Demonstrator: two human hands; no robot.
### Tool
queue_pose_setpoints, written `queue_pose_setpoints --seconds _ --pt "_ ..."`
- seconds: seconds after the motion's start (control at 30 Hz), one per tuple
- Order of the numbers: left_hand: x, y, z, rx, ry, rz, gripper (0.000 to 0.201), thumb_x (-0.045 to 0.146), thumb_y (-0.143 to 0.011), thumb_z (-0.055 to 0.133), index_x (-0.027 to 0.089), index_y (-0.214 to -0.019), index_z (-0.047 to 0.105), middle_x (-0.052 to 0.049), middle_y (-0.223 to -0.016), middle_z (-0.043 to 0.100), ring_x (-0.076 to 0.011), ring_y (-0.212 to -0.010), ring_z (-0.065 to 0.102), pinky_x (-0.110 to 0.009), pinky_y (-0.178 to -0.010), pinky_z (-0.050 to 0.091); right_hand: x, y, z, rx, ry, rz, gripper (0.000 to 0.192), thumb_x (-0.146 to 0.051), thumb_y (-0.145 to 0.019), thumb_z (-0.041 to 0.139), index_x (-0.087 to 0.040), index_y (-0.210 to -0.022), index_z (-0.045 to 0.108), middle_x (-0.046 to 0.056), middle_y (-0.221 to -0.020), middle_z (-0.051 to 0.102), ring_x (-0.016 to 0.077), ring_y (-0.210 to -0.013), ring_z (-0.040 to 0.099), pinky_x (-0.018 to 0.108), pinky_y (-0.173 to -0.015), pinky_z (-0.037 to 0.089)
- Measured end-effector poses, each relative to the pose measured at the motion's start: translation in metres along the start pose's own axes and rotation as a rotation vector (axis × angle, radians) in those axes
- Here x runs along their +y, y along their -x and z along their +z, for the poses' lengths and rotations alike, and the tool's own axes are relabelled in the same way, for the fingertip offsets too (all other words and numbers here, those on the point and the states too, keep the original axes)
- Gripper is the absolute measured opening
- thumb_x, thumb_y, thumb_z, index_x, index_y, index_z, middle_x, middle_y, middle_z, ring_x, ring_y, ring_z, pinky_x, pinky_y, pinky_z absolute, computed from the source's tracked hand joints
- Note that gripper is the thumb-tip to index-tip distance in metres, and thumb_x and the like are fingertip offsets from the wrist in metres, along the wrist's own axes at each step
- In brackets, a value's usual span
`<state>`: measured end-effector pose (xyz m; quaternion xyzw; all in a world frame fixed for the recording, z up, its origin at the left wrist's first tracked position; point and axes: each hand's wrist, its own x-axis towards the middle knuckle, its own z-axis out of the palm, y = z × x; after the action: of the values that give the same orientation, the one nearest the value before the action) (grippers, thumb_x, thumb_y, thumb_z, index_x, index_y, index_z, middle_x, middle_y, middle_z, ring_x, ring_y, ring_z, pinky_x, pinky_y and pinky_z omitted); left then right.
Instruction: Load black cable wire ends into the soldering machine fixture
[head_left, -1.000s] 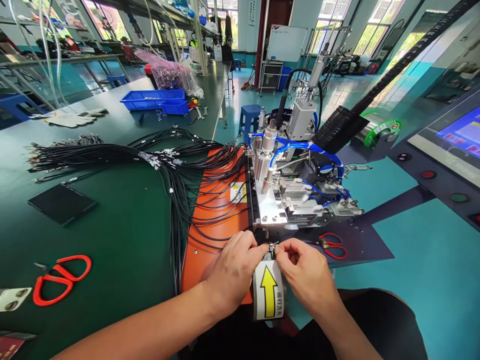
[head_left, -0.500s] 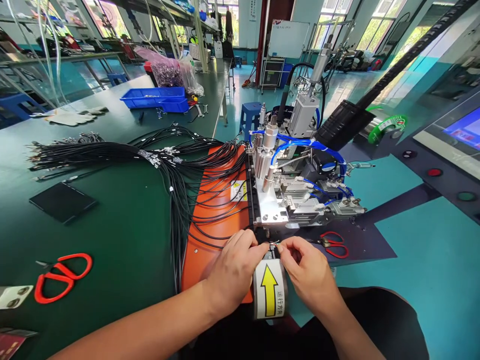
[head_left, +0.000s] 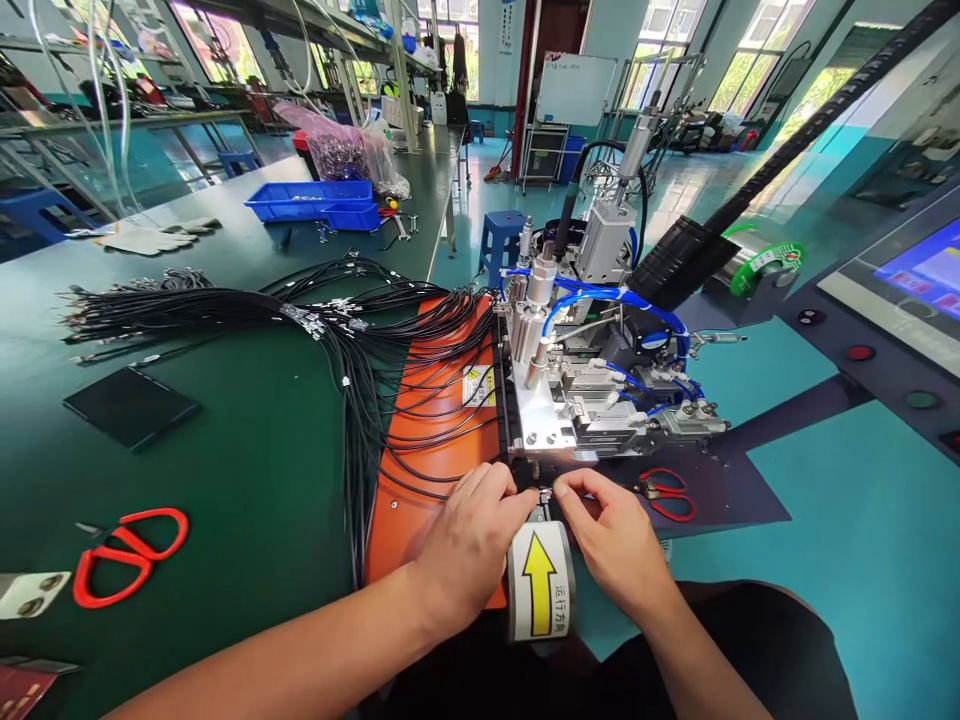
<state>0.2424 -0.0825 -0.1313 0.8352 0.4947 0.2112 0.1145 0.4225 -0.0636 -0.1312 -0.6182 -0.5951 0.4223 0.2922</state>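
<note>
At the front of the metal machine point(head_left: 540, 410), my left hand point(head_left: 474, 530) is closed, thumb and finger pinching at the end of a black cable point(head_left: 420, 487) that runs into it from the left. My right hand point(head_left: 613, 540) faces it, its thumb and forefinger pressed together at the tiny wire ends point(head_left: 546, 493) between both hands. These ends are too small to make out well. Just below sits a round guide with a yellow arrow point(head_left: 536, 585). More black cables point(head_left: 360, 420) spread over the orange plate point(head_left: 405, 540) beside my left hand.
Red-handled scissors point(head_left: 131, 550) and a black flat square point(head_left: 131, 405) lie on the green bench. Red-handled snips point(head_left: 667, 495) rest right of my right hand. Blue trays point(head_left: 311, 203) stand farther back. A control panel point(head_left: 892, 350) and a solder spool point(head_left: 765, 265) are at right.
My right fingertips have pinched closer together, and the remaining fingers are less curled. The left hand stays in nearly the same place. The view has shifted slightly.
</note>
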Motion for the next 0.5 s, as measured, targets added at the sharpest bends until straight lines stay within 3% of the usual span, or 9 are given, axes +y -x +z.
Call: queue_pose_setpoints --seconds 0.2,0.37,0.5 --pt "0.0 0.002 -0.009 -0.047 -0.067 -0.016 0.025 0.01 -0.095 0.049 0.02 -0.111 0.066 -0.007 -0.098 0.059 -0.0235 -0.088 0.051 -0.04 -0.077 0.049 0.005 -0.002 0.003 -0.013 0.073 -0.044 0.03 -0.043 -0.097 0.045 -0.02 -0.082 0.059 0.001 -0.076 0.062 0.0176 -0.071 0.056 0.028 -0.066 0.041" --pt "-0.007 0.005 -0.004 0.007 -0.016 -0.047 0.019 0.007 -0.093 0.05 0.015 -0.097 0.068 -0.006 -0.088 0.06 -0.0217 -0.083 0.051 -0.036 -0.074 0.047 0.013 -0.001 0.01 0.028 0.138 -0.081 0.029 -0.04 -0.1 0.039 -0.021 -0.084 0.055 0.002 -0.082 0.062 0.0188 -0.076 0.056 0.03 -0.07 0.04" --pt "-0.012 0.006 0.002 0.074 0.042 0.0 0.018 0.008 -0.095 0.05 0.014 -0.097 0.067 -0.006 -0.088 0.061 -0.021 -0.083 0.051 -0.035 -0.075 0.047 0.016 0.0 0.016 0.065 0.151 -0.076 0.028 -0.04 -0.1 0.038 -0.021 -0.085 0.053 0.003 -0.082 0.062 0.0192 -0.075 0.055 0.031 -0.07 0.04"
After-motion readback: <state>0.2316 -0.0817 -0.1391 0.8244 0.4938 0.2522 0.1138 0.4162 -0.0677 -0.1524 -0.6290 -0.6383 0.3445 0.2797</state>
